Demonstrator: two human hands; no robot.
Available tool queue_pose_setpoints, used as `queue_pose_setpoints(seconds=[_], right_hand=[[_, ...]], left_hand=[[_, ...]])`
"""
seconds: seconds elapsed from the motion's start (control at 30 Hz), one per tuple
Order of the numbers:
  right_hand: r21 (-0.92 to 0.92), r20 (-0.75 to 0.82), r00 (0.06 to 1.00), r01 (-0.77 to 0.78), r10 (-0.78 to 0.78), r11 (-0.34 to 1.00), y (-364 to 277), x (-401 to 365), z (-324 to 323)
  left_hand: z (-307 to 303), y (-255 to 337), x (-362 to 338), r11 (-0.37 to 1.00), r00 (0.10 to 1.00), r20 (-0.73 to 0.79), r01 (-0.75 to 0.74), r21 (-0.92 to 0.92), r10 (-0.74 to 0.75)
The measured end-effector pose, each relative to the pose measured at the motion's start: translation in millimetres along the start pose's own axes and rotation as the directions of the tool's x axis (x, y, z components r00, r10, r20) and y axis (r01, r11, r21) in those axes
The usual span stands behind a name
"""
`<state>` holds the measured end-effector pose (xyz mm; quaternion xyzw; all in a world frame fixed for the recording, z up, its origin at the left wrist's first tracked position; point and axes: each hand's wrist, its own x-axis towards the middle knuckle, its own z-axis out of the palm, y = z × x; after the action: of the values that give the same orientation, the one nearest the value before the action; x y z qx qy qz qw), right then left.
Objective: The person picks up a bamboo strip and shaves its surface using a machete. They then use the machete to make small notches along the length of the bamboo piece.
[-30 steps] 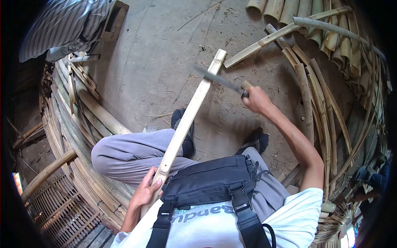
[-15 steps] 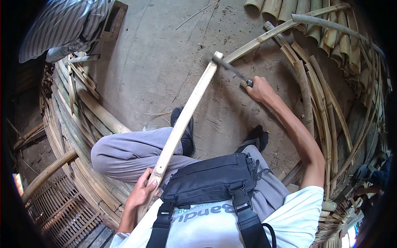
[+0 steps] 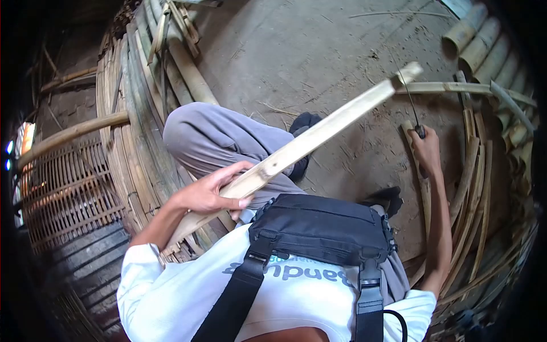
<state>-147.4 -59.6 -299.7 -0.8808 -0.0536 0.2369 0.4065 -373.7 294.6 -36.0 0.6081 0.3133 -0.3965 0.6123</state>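
Note:
My left hand [image 3: 208, 192] wraps round the near part of a long pale split-bamboo strip [image 3: 319, 135], thumb on top. The strip slants across my lap, and its far end points up to the right over the floor. In my right hand [image 3: 427, 149] is a long thin-bladed knife [image 3: 420, 131], gripped by its dark handle. Its blade overlaps the strip close to the far tip in this view.
Another bamboo length [image 3: 444, 87] runs off to the right behind the strip's tip. Bamboo poles [image 3: 191, 71] lie left of my knee, beside a slatted rack [image 3: 71, 191]. Split lengths [image 3: 470, 176] lie at right; thick bamboo sections [image 3: 484, 45] at upper right.
The view has turned. The strip has swung to the right and sits lower on the far side, and my left hand has come up with it. The knife now stands steeper across the tip.

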Motion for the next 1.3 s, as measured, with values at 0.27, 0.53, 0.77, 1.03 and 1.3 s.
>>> queue_pose_setpoints(seconds=[0.27, 0.53, 0.77, 1.03, 1.3], right_hand=[[0.295, -0.044, 0.995, 0.100, -0.091, 0.950, -54, -16, 7], [0.223, -0.002, 1.000, 0.020, -0.020, 0.975, -53, -41, 7], [0.154, 0.111, 0.959, 0.241, -0.259, 0.958, -114, -69, -15], [0.237, 0.158, 0.943, 0.253, -0.294, 0.938, -106, -90, 3], [0.328, 0.131, 0.925, 0.298, -0.356, 0.896, -115, -103, -2]], left_hand=[[19, 61, 97, 0.909, 0.918, 0.349, -0.031, -0.415, 0.190], [8, -4, 49, 0.984, 0.942, 0.307, 0.163, -0.078, -0.132], [29, 30, 72, 0.922, 0.943, 0.330, 0.169, -0.348, -0.048], [47, 22, 63, 0.932, 0.963, 0.269, 0.088, -0.351, 0.010], [37, 2, 22, 0.991, 0.971, 0.236, 0.051, -0.124, -0.020]])
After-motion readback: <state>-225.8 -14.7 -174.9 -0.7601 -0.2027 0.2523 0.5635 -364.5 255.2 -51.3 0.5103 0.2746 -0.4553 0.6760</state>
